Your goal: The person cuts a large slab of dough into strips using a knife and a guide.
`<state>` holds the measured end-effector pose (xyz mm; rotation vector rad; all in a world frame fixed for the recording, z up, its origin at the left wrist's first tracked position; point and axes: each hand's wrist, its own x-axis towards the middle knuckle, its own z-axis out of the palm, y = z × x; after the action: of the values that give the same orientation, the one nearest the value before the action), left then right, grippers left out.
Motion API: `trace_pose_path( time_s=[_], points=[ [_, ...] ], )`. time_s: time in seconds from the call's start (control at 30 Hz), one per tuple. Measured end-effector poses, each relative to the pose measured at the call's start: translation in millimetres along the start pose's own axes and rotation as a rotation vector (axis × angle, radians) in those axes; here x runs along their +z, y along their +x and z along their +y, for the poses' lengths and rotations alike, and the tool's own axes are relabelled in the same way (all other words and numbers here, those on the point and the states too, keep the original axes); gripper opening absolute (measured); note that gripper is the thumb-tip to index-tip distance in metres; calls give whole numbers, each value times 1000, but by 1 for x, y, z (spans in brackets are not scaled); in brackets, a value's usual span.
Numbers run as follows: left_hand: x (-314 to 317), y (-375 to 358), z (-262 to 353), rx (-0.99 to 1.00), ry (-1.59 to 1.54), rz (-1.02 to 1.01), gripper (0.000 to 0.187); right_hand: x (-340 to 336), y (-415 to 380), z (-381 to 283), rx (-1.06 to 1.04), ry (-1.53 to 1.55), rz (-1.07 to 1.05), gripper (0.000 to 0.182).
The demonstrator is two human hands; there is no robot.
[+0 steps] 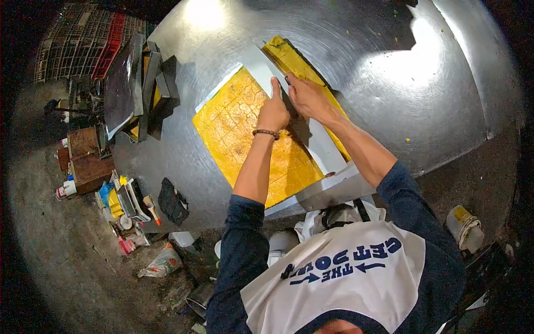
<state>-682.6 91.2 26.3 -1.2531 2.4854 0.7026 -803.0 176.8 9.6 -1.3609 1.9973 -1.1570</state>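
A yellow sheet with a glossy, creased surface lies slanted on the metal tabletop. A long white strip runs along its right side. My left hand, with a beaded bracelet at the wrist, is closed at the strip's near edge, one digit stretched along it. My right hand is closed just to the right, over the strip. A small dark tip shows at its fingers, but what it holds is mostly hidden. Beyond the strip is a narrow yellow piece with a dark outer edge.
Dark flat panels stand stacked at the table's left edge. A black cloth and a brush lie near the lower left corner, beside assorted containers. A white bucket stands off the table at right. The metal tabletop reflects bright light.
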Motion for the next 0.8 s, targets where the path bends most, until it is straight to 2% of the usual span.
trace_pose_path(
  time_s=[0.03,0.1,0.17,0.3,0.37,0.5,0.57,0.67,0.8],
  points=[
    [-6,-8,5,23,-16,3,87,4,4,1,-32,-11,32,39],
    [-1,-4,1,28,-20,10,87,10,13,4,-60,-24,64,39],
    [-2,-3,2,36,-25,16,87,10,20,3,23,-21,-29,37],
    [0,-5,1,33,-37,15,90,3,14,-3,39,-29,-75,35],
    [1,-2,0,35,-25,44,93,8,10,-1,-40,6,60,24],
    [4,-2,-2,48,-11,46,95,10,25,0,-31,1,48,25],
    [7,-1,-5,52,-10,49,95,-1,16,-8,78,5,-88,31],
    [8,2,-6,62,-15,96,95,-5,4,-13,119,-1,-78,28],
    [-5,-8,6,47,-20,31,92,-9,19,-19,121,3,-67,27]
  ],
)
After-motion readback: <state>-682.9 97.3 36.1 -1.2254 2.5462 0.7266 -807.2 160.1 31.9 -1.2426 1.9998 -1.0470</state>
